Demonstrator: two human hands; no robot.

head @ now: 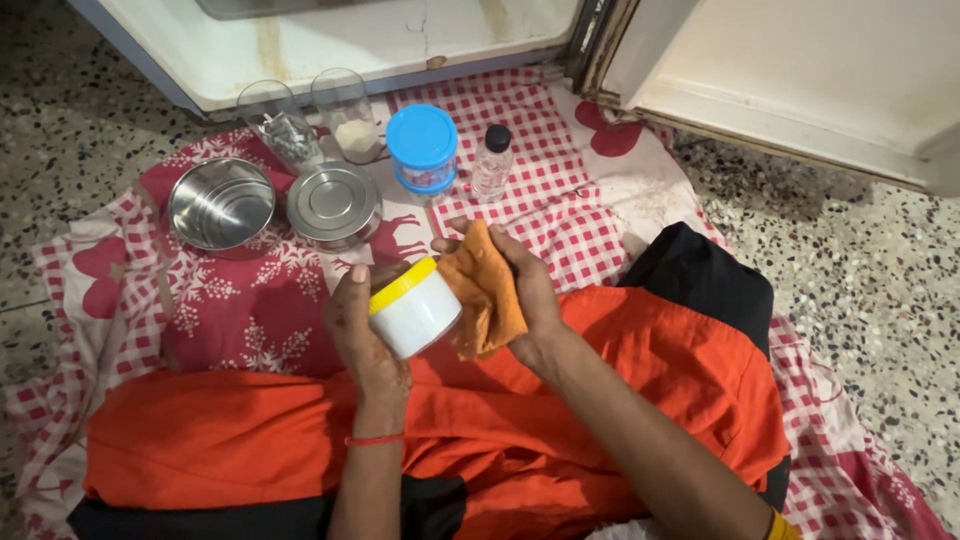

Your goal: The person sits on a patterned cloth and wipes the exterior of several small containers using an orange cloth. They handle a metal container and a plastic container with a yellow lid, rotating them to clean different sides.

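Note:
My left hand (pixel 362 330) grips a white plastic jar with a yellow lid (pixel 412 308), held tilted above my lap. An orange cloth (pixel 486 295) is bunched in my right hand (pixel 528 290) and pressed against the jar's side. Both hands hover over my orange garment (pixel 600 400). On the spread beyond my hands stand an open steel bowl (pixel 221 203), a lidded steel container (pixel 334 204), a jar with a blue lid (pixel 423 150) and a small clear bottle with a black cap (pixel 492 163).
Two clear glasses (pixel 312 122) stand at the back, one holding metal bits, one white powder. A red-and-white checked and patterned cloth (pixel 560 170) covers the speckled floor (pixel 880 270). An open white appliance door (pixel 800 80) stands at the upper right.

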